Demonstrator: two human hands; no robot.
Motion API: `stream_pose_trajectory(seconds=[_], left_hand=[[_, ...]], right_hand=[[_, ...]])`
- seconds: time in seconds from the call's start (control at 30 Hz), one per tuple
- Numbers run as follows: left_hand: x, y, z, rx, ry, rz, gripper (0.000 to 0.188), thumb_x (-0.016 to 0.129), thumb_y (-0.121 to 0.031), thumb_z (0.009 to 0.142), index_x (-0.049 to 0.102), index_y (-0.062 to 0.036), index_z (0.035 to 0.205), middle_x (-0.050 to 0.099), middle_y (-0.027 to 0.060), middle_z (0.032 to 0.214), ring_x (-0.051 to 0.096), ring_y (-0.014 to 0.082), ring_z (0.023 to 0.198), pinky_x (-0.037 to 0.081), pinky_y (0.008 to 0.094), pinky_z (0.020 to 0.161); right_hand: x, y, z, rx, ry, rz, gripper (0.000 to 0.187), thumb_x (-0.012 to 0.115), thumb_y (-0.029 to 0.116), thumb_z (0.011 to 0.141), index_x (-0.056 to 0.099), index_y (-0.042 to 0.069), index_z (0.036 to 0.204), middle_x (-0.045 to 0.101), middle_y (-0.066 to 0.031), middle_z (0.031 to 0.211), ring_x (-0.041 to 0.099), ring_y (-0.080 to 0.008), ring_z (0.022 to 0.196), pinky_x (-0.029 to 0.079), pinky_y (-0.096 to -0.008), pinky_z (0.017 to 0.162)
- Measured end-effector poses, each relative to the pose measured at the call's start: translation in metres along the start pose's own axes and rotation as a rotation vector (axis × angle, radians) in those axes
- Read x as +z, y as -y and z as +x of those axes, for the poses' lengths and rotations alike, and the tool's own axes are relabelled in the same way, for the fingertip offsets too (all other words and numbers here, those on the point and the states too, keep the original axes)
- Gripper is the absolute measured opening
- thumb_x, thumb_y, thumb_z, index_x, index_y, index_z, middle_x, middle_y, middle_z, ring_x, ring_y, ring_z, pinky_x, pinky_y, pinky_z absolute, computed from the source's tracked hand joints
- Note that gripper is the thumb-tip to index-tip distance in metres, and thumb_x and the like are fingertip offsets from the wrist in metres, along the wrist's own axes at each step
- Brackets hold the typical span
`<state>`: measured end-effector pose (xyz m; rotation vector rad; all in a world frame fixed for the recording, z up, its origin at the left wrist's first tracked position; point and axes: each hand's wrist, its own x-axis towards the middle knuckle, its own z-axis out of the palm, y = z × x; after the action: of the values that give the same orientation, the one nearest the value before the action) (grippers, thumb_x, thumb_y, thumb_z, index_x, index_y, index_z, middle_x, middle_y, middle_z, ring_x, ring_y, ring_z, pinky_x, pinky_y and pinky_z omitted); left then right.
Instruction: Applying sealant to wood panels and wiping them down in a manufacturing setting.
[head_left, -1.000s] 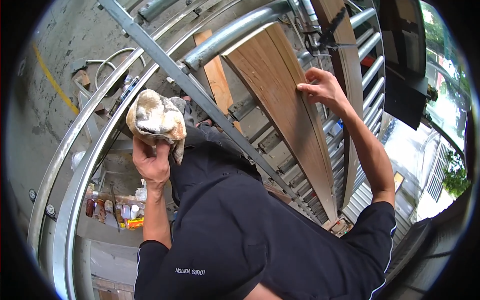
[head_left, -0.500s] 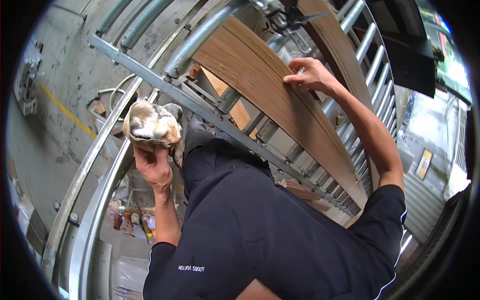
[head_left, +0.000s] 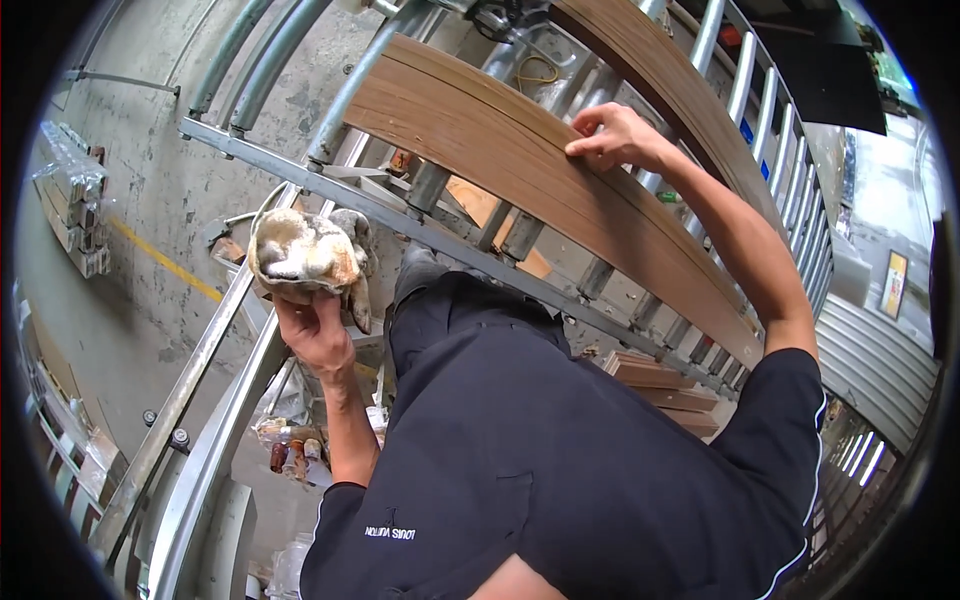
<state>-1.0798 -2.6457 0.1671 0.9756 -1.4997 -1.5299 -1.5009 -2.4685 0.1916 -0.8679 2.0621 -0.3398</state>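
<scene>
My left hand [head_left: 312, 330] is raised and grips a crumpled, stained white and brown rag [head_left: 302, 255] beside the metal frame. My right hand [head_left: 618, 135] rests with fingers on the top edge of a long brown wood-grain plank [head_left: 520, 160], which lies across the steel rollers [head_left: 430, 185] of a conveyor rack. A second brown plank [head_left: 670, 80] lies further back on the same rack. My dark shirt fills the lower middle of the view.
Grey metal rails [head_left: 200, 430] run down the left. Small bottles and tubes [head_left: 290, 450] sit below my left arm. A concrete floor with a yellow line [head_left: 165, 260] lies to the left. Stacked brown boards [head_left: 660, 375] lie under the rack.
The view has swung, so the plank and rack now lie more across the top. My right hand stays on the plank's edge and my left still holds the rag up.
</scene>
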Motion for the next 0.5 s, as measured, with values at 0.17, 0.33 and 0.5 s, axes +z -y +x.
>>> stream_pose_trajectory(seconds=[0.17, 0.33, 0.5], left_hand=[[0.005, -0.013, -0.005, 0.092, 0.035, -0.022, 0.043, 0.06, 0.001, 0.094, 0.047, 0.0036, 0.134, 0.061, 0.0102, 0.122, 0.059, 0.0175, 0.111, 0.043, 0.0303, 0.1], [0.011, -0.018, -0.018, 0.031, -0.046, 0.031, 0.042, 0.06, 0.0, 0.094, 0.047, 0.0037, 0.133, 0.062, 0.0107, 0.12, 0.06, 0.0182, 0.109, 0.044, 0.0303, 0.099], [0.017, -0.021, -0.024, 0.078, -0.011, 0.107, 0.042, 0.061, 0.001, 0.094, 0.047, 0.0038, 0.133, 0.062, 0.0108, 0.121, 0.061, 0.0192, 0.109, 0.046, 0.0307, 0.098]], right_hand=[[-0.003, -0.027, -0.014, 0.032, 0.135, 0.094, 0.05, 0.084, 0.024, 0.075, 0.066, 0.006, 0.118, 0.066, -0.006, 0.094, 0.063, -0.0157, 0.085, 0.054, -0.0331, 0.065], [0.002, -0.037, -0.014, 0.027, 0.067, 0.164, 0.045, 0.085, 0.026, 0.074, 0.066, 0.004, 0.108, 0.067, -0.0066, 0.093, 0.063, -0.0142, 0.077, 0.055, -0.0329, 0.061], [0.012, -0.043, -0.016, 0.063, 0.029, 0.179, 0.041, 0.084, 0.028, 0.077, 0.066, 0.005, 0.105, 0.068, -0.0065, 0.093, 0.061, -0.0134, 0.076, 0.049, -0.0301, 0.059]])
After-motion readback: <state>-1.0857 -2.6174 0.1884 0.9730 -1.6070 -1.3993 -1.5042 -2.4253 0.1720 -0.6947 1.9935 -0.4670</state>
